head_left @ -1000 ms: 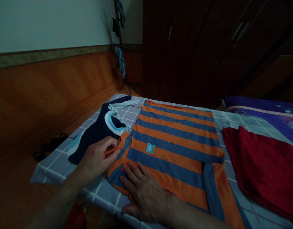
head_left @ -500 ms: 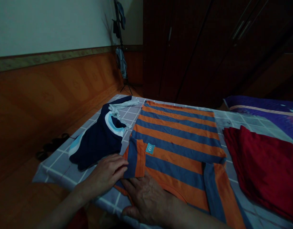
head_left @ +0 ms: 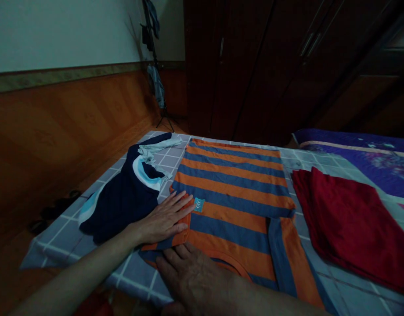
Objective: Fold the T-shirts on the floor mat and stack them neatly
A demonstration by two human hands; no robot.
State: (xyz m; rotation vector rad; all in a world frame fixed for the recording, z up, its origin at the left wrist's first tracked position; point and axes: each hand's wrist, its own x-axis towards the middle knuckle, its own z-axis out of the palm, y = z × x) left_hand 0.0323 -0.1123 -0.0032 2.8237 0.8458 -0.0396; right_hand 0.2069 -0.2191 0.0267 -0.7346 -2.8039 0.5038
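An orange and blue striped T-shirt [head_left: 235,188] lies spread out, its neckline toward me and its hem at the far side. Its left sleeve is folded inward over the body, beside a small teal patch. My left hand [head_left: 167,217] rests flat on that folded sleeve, fingers spread. Close to the collar, my right hand [head_left: 195,276] presses on the shirt's near left shoulder, palm down; its fingertips reach the sleeve's lower edge, and the fingers look extended. On the right, the other sleeve [head_left: 284,250] angles toward me.
A crumpled navy garment [head_left: 123,202] with white and light-blue trim lies left of the shirt. Folded red cloth [head_left: 347,219] lies to the right. Everything rests on a grey checked sheet [head_left: 66,228]. Beyond are a dark wardrobe [head_left: 248,66], a coat stand [head_left: 156,57] and purple bedding [head_left: 363,153].
My left hand has moved from the sleeve's outer edge onto the folded sleeve and flattened, fingers spreading. My right hand stays near the collar. The view has shifted slightly to the right.
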